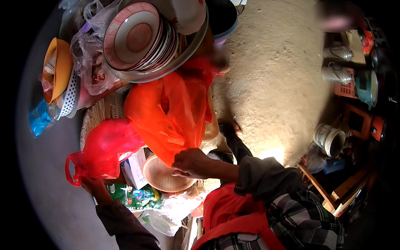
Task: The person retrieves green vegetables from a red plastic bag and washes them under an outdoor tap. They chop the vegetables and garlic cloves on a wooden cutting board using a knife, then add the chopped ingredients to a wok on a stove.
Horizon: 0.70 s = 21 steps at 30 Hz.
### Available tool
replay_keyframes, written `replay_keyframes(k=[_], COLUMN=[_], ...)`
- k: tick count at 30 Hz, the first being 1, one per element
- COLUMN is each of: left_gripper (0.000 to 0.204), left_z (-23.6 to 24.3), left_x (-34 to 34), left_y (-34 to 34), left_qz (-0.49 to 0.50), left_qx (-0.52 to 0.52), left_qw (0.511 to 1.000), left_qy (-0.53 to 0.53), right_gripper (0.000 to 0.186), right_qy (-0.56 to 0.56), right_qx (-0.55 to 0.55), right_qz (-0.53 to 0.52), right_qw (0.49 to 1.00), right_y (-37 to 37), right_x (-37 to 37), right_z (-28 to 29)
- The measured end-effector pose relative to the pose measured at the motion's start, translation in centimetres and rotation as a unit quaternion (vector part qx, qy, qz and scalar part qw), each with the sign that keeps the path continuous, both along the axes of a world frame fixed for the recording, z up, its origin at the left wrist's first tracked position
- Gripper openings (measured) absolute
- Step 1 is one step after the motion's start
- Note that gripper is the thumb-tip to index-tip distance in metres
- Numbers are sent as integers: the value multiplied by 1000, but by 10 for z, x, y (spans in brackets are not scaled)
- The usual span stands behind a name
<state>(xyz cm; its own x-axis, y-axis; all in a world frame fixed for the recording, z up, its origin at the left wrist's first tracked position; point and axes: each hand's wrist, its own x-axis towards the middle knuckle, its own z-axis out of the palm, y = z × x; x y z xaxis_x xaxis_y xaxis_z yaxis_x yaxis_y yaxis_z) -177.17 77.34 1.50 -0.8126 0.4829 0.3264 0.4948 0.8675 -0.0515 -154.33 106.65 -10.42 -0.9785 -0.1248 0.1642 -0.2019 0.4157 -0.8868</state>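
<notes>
My right hand (192, 163) grips the lower corner of an orange plastic bag (168, 112) that hangs in front of me. Just under that hand lies a round woven basket tray (160, 177). My left hand (92, 185) is mostly hidden behind a red plastic bag (104, 151); it holds that bag from below, near its handle loop. Both bags look filled and crumpled. My dark sleeves come in from the lower edge.
A metal basin (146, 75) holds a stack of patterned bowls (135, 37) above the bags. Clear plastic bags, an orange bowl (58, 68) and a white strainer (68, 98) sit at left. A white box and green packet (133, 196) lie below. Kettles, pots and a bucket (329, 139) stand on the sandy ground at right.
</notes>
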Motion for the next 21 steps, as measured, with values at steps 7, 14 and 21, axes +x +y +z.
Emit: replay_keyframes(k=[7,14,21], left_gripper=[31,32,41], left_z=[8,-1,-62], left_x=[12,13,14], left_y=[-13,31,63], left_qz=[-27,30,131], left_qx=[-33,257,493], left_qw=[999,940,674], left_qy=[-3,-223,-534], right_gripper=[79,25,31], right_qy=[-139,-170,-158], right_qx=[106,-103,-218], right_qz=[-514,-294,-203], right_qw=[840,935,941], right_y=[58,-30,-77], right_x=[-85,-118,-141], right_z=[-59,-63,21])
